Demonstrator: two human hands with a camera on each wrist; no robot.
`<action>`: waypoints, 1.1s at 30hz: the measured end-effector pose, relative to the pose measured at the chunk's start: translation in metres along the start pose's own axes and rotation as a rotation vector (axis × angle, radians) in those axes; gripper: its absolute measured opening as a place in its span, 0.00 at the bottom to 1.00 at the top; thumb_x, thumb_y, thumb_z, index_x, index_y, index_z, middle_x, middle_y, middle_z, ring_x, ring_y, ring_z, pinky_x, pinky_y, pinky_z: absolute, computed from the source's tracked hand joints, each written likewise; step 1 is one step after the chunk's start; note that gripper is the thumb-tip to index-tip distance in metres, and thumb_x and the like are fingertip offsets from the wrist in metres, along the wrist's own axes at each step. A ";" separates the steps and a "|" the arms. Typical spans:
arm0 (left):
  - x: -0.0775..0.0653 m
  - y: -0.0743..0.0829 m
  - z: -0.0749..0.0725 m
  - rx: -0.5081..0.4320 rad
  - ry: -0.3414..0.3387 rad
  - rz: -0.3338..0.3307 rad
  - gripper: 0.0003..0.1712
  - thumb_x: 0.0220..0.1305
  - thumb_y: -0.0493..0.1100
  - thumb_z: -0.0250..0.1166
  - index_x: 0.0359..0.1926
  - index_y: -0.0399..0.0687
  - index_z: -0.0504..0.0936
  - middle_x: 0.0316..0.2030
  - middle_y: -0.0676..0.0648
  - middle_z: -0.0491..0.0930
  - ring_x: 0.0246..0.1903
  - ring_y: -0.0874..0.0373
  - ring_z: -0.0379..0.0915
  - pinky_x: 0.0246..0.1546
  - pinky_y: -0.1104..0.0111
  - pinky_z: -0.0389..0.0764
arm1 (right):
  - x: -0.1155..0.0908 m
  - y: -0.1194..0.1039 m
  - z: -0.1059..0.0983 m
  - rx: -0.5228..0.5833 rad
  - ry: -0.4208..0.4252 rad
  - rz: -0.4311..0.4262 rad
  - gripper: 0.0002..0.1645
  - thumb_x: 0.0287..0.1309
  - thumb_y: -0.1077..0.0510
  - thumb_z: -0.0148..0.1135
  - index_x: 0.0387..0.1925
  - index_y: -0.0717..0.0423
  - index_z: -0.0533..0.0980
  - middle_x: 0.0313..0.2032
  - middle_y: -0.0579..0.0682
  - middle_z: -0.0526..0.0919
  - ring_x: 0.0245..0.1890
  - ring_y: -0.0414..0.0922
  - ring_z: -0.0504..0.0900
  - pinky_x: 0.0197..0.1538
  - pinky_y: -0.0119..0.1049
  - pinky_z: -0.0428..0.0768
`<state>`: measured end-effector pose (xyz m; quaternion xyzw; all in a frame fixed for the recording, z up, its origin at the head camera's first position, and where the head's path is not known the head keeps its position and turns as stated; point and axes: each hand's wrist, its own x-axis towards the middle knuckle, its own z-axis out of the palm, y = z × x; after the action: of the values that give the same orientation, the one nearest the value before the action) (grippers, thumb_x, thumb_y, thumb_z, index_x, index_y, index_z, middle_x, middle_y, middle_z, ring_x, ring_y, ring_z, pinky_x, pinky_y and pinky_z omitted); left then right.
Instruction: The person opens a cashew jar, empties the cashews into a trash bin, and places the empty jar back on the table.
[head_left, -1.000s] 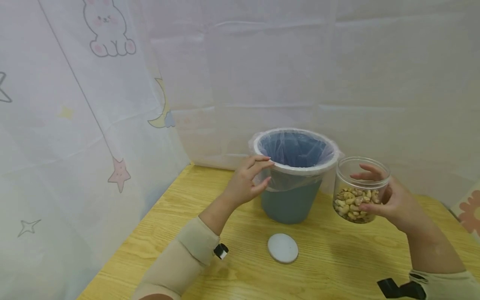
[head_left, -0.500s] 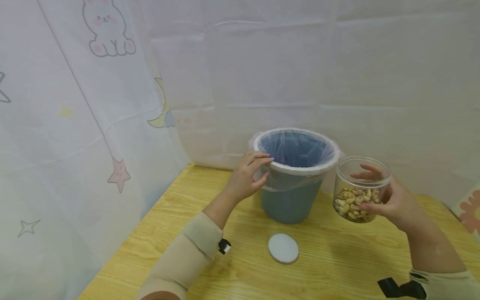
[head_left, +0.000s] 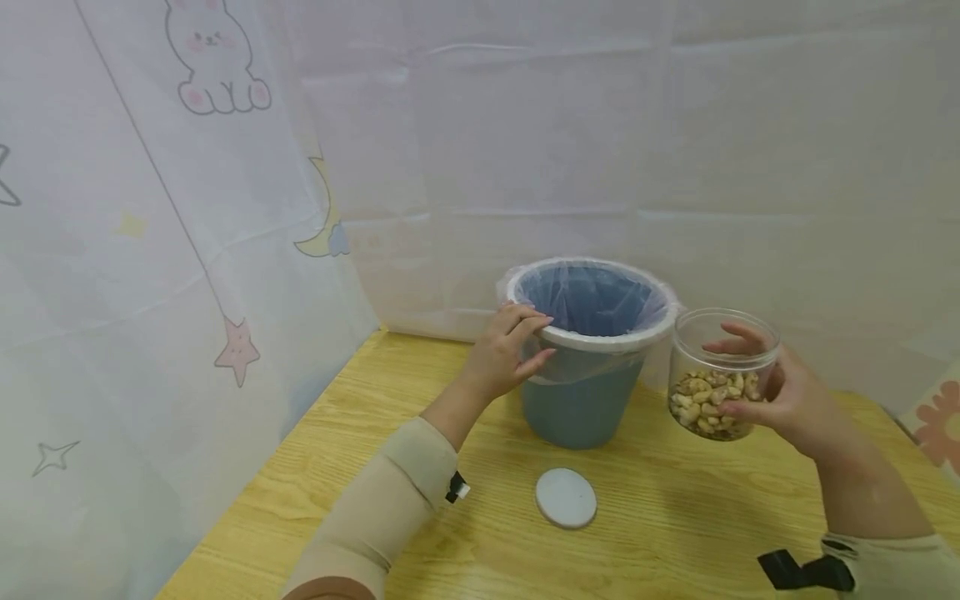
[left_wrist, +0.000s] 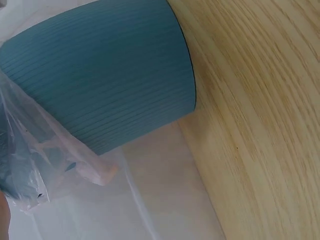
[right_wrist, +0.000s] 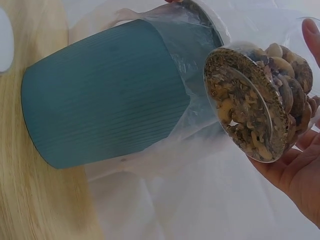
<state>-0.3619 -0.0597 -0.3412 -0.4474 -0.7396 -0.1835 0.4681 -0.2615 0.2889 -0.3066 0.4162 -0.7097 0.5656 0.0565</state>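
In the head view my right hand [head_left: 806,408] grips a clear plastic jar [head_left: 690,354] from its right side. The jar has no lid on it and holds cashew nuts [head_left: 712,400], with dark crumbs under them in the right wrist view. It is held above the table, just right of a blue trash bin [head_left: 577,408]. A thin see-through bag [head_left: 551,362] lines the bin and folds over its white rim [head_left: 600,340]. My left hand [head_left: 501,350] rests its fingers on the near left part of that rim, thumb apart below. The left wrist view shows hardly any of this hand.
A round white lid [head_left: 566,497] lies flat on the wooden table [head_left: 645,533], in front of the bin. Pale printed cloth [head_left: 487,158] hangs behind and to the left of the table.
My left hand has shifted slightly right along the bin's rim, its forearm following. My right hand has raised the jar a little. The bin and lid have stayed put.
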 end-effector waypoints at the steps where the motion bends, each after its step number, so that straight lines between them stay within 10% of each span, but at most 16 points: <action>1: 0.000 0.000 0.001 0.008 -0.001 -0.005 0.23 0.60 0.54 0.60 0.49 0.42 0.75 0.46 0.46 0.72 0.51 0.52 0.67 0.60 0.56 0.63 | 0.000 0.000 -0.001 -0.008 0.004 0.000 0.53 0.43 0.86 0.52 0.69 0.59 0.45 0.58 0.46 0.66 0.50 0.36 0.74 0.37 0.31 0.80; 7: -0.001 0.000 0.007 0.019 0.001 -0.037 0.29 0.66 0.63 0.44 0.48 0.44 0.74 0.45 0.47 0.71 0.49 0.53 0.67 0.61 0.58 0.60 | 0.003 0.000 -0.009 -0.135 0.027 0.014 0.54 0.42 0.86 0.54 0.69 0.59 0.46 0.58 0.43 0.67 0.26 0.31 0.76 0.18 0.29 0.73; 11: -0.002 -0.002 0.010 0.040 -0.002 -0.030 0.28 0.66 0.62 0.44 0.50 0.46 0.72 0.45 0.47 0.70 0.49 0.53 0.66 0.62 0.58 0.59 | 0.009 -0.003 -0.016 -0.345 0.072 0.069 0.54 0.43 0.81 0.60 0.69 0.54 0.49 0.56 0.40 0.68 0.07 0.36 0.59 0.12 0.33 0.66; 25: 0.004 -0.002 0.002 -0.028 0.037 0.000 0.18 0.55 0.46 0.66 0.47 0.46 0.79 0.42 0.48 0.76 0.45 0.56 0.70 0.58 0.68 0.65 | 0.040 -0.018 -0.037 -0.629 0.097 0.268 0.48 0.45 0.63 0.70 0.66 0.48 0.56 0.50 0.37 0.68 0.17 0.43 0.70 0.19 0.35 0.72; 33: 0.005 -0.006 -0.002 -0.019 0.021 0.031 0.18 0.54 0.47 0.66 0.46 0.46 0.81 0.40 0.49 0.77 0.44 0.57 0.71 0.51 0.70 0.70 | 0.060 -0.026 -0.051 -0.773 0.047 0.385 0.53 0.45 0.52 0.71 0.69 0.46 0.51 0.50 0.62 0.73 0.23 0.43 0.72 0.23 0.35 0.71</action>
<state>-0.3665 -0.0622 -0.3349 -0.4614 -0.7258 -0.1876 0.4744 -0.3032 0.3005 -0.2353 0.2115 -0.9326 0.2676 0.1178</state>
